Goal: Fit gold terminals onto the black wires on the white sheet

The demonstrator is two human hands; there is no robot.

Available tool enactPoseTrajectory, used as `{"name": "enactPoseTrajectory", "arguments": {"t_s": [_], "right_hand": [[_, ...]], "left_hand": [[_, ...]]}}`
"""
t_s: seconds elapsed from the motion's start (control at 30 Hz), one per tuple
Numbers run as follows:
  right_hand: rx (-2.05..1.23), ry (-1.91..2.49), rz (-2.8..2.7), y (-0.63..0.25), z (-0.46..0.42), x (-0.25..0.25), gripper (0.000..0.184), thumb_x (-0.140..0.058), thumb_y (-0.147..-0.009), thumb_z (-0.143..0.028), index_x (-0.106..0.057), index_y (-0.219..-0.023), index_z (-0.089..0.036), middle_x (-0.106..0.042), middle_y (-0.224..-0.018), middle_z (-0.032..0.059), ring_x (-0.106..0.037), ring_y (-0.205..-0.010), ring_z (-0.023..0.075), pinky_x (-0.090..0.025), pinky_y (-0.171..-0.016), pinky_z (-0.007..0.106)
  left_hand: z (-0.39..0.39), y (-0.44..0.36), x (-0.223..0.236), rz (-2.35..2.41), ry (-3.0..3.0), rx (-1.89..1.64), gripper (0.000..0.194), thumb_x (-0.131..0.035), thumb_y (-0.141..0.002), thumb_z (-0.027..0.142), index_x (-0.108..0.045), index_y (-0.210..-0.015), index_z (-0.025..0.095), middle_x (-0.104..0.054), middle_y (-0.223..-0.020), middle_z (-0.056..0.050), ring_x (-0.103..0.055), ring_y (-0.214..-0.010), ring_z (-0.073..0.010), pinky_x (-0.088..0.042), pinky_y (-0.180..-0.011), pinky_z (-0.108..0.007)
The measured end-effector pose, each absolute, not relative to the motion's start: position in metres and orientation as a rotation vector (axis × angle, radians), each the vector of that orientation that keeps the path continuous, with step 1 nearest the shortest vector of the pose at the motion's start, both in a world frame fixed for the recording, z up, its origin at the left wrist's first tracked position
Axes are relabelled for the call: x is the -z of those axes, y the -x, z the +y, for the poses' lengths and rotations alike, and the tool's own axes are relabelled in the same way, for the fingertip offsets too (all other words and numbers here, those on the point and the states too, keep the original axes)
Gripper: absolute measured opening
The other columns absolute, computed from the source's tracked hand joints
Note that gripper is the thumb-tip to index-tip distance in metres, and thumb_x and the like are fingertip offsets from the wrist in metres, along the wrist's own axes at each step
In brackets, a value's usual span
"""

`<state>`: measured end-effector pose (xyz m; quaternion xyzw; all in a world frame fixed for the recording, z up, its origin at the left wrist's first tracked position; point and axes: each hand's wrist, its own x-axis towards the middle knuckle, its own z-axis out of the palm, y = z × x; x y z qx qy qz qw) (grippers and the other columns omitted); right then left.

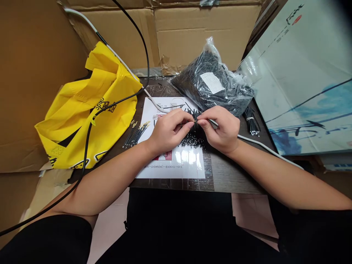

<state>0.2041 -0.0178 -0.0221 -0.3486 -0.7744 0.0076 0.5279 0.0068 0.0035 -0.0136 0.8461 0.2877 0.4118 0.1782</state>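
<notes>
My left hand (pixel 169 129) and my right hand (pixel 221 128) meet above a white printed sheet (pixel 170 161) on a small dark table (pixel 220 172). Both are closed in a pinch, fingertips nearly touching, on a thin short black wire (pixel 195 121) held between them. Under the hands lies a loose heap of short black wires (pixel 192 139). Left of my left hand lies a fanned bunch of black wires with gold tips (pixel 136 132).
A clear plastic bag full of black wires (pixel 211 82) sits at the table's back. A tied wire bundle (pixel 250 123) lies right of it. A yellow bag (pixel 90 113) lies left. Black and white cables (pixel 143 51) cross the table. Cardboard walls (pixel 192 33) and a printed panel (pixel 305 77) surround it.
</notes>
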Motion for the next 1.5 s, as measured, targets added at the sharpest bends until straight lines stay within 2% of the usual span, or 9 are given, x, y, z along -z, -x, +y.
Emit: {"name": "enactPoseTrajectory", "arguments": {"t_s": [0.23,0.43,0.57,0.77,1.0,1.13,1.4,1.5], "right_hand": [[-0.096,0.798,-1.886,-0.2053,-0.0150,0.0218,0.003,-0.062,-0.092,-0.027,-0.064,-0.094,-0.026,-0.071,-0.082,-0.0002,-0.064,-0.072,0.0135,-0.051,-0.069,0.030],[-0.083,0.893,-1.861,-0.2063,-0.0150,0.0218,0.013,-0.060,-0.094,-0.036,-0.066,-0.089,-0.026,-0.071,-0.078,0.0004,-0.063,-0.069,0.0142,-0.050,-0.067,0.031],[-0.043,0.840,-1.876,-0.2069,-0.0151,0.0211,0.004,-0.065,-0.091,-0.027,-0.066,-0.092,-0.024,-0.071,-0.080,0.0002,-0.062,-0.070,0.0132,-0.050,-0.070,0.030],[-0.033,0.807,-1.861,-0.2066,-0.0153,0.0210,0.009,-0.063,-0.092,-0.028,-0.066,-0.089,-0.020,-0.071,-0.077,0.0006,-0.064,-0.068,0.0116,-0.052,-0.069,0.026],[-0.084,0.811,-1.868,-0.2060,-0.0149,0.0207,0.002,-0.064,-0.091,-0.019,-0.065,-0.089,-0.019,-0.072,-0.079,-0.0009,-0.066,-0.071,0.0092,-0.052,-0.070,0.022],[-0.095,0.823,-1.868,-0.2061,-0.0152,0.0209,0.003,-0.064,-0.091,-0.021,-0.066,-0.089,-0.019,-0.072,-0.078,-0.0014,-0.066,-0.070,0.0083,-0.052,-0.069,0.021],[-0.196,0.838,-1.846,-0.2053,-0.0173,0.0204,0.006,-0.063,-0.091,-0.017,-0.069,-0.091,-0.019,-0.065,-0.063,-0.0055,-0.062,-0.058,0.0059,-0.050,-0.063,0.019],[-0.182,0.859,-1.838,-0.2057,-0.0172,0.0201,0.007,-0.063,-0.092,-0.019,-0.070,-0.089,-0.019,-0.067,-0.065,-0.0048,-0.063,-0.060,0.0066,-0.050,-0.063,0.020]], "left_hand": [[0.0044,-0.0073,0.0143,0.774,-2.397,-1.167,0.009,-0.059,-0.092,0.026,-0.066,-0.094,0.021,-0.064,-0.078,-0.001,-0.053,-0.071,-0.0096,-0.045,-0.068,-0.026],[0.0042,-0.0071,0.0116,0.796,-2.383,-1.167,0.010,-0.058,-0.092,0.026,-0.067,-0.094,0.020,-0.065,-0.078,-0.001,-0.054,-0.071,-0.0099,-0.046,-0.069,-0.026],[0.0045,-0.0069,0.0121,0.771,-2.403,-1.169,0.010,-0.059,-0.092,0.024,-0.067,-0.095,0.020,-0.065,-0.080,-0.001,-0.055,-0.074,-0.0101,-0.046,-0.071,-0.026],[0.0044,-0.0068,0.0137,0.742,-2.429,-1.202,0.008,-0.061,-0.091,0.023,-0.067,-0.095,0.020,-0.065,-0.079,0.000,-0.054,-0.072,-0.0089,-0.045,-0.069,-0.025],[0.0047,-0.0068,0.0132,0.748,-2.440,-1.207,0.007,-0.062,-0.090,0.021,-0.067,-0.095,0.020,-0.066,-0.081,0.000,-0.055,-0.074,-0.0088,-0.046,-0.070,-0.025],[0.0051,-0.0067,0.0136,0.747,-2.436,-1.208,0.008,-0.062,-0.090,0.022,-0.067,-0.096,0.020,-0.066,-0.081,0.000,-0.055,-0.074,-0.0088,-0.046,-0.070,-0.025],[0.0066,-0.0072,0.0162,0.769,-2.421,-1.187,0.008,-0.062,-0.091,0.024,-0.068,-0.096,0.020,-0.066,-0.081,-0.001,-0.057,-0.076,-0.0095,-0.047,-0.072,-0.026],[0.0062,-0.0072,0.0154,0.764,-2.424,-1.202,0.008,-0.062,-0.091,0.023,-0.068,-0.095,0.020,-0.066,-0.080,-0.001,-0.057,-0.075,-0.0095,-0.047,-0.071,-0.026]]}}
